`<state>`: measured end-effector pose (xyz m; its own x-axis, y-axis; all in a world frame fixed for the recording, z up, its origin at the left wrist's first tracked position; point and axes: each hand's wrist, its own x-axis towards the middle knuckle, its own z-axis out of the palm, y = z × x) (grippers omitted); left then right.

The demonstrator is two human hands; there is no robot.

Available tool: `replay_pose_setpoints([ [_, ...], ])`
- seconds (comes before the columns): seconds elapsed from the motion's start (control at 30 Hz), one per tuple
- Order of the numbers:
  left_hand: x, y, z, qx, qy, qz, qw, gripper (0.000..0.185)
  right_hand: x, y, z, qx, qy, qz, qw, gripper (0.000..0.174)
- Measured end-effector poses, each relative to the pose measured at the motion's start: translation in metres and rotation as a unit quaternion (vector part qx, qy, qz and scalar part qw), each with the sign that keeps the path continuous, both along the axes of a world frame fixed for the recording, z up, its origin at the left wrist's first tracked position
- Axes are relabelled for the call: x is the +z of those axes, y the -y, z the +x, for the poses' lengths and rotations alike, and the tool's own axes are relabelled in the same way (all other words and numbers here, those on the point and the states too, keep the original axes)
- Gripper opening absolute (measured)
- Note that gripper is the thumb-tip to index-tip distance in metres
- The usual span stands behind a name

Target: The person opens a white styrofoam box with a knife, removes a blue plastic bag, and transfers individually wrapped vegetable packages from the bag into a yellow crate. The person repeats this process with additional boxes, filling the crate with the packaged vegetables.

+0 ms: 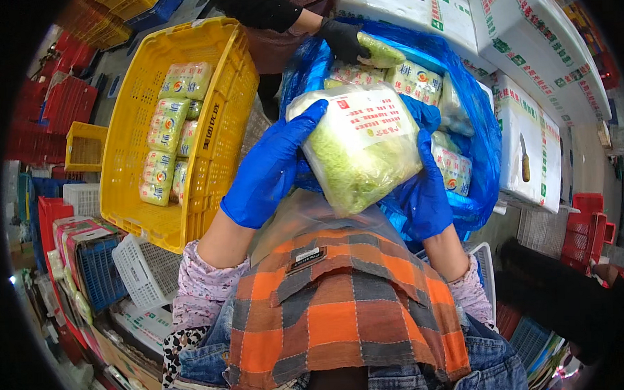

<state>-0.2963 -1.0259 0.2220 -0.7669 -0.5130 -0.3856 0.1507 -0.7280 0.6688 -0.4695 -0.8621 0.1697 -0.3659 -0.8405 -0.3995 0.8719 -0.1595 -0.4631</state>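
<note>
Both my hands wear blue gloves and hold one plastic-wrapped pack of leafy greens (362,162), its printed side facing up. My left hand (282,157) grips the pack's left side, thumb on top; my right hand (427,180) grips its right side. Beneath and beyond it, a container lined with a blue plastic bag (483,153) holds several similar wrapped packs (416,83). Another person's black-gloved hand (342,39) holds a wrapped pack (381,50) over the bag's far side. To the left, a yellow plastic crate (215,141) contains several wrapped packs (168,125) in two rows.
White printed boxes (526,141) stand at the right, one with a curved-bladed knife (524,159) on it. White plastic baskets (144,273), a small yellow crate (86,146) and red crates (584,232) stand around. A dark-clothed leg or arm shows at the right.
</note>
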Motion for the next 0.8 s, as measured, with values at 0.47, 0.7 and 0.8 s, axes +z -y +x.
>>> replay_pose_setpoints([
  [0.47,0.005,0.002,0.004,-0.009,0.000,-0.048,0.999,0.051,0.006,-0.002,0.014,-0.031,-0.076,0.013,0.997,0.063],
  [0.7,-0.027,0.007,0.038,0.014,-0.090,-0.038,0.995,0.048,0.035,0.010,0.031,0.032,-0.209,0.021,0.977,0.054],
  [0.8,-0.001,0.000,0.058,0.070,-0.035,-0.075,0.994,0.042,0.019,0.017,0.029,0.072,-0.194,0.004,0.978,0.058],
])
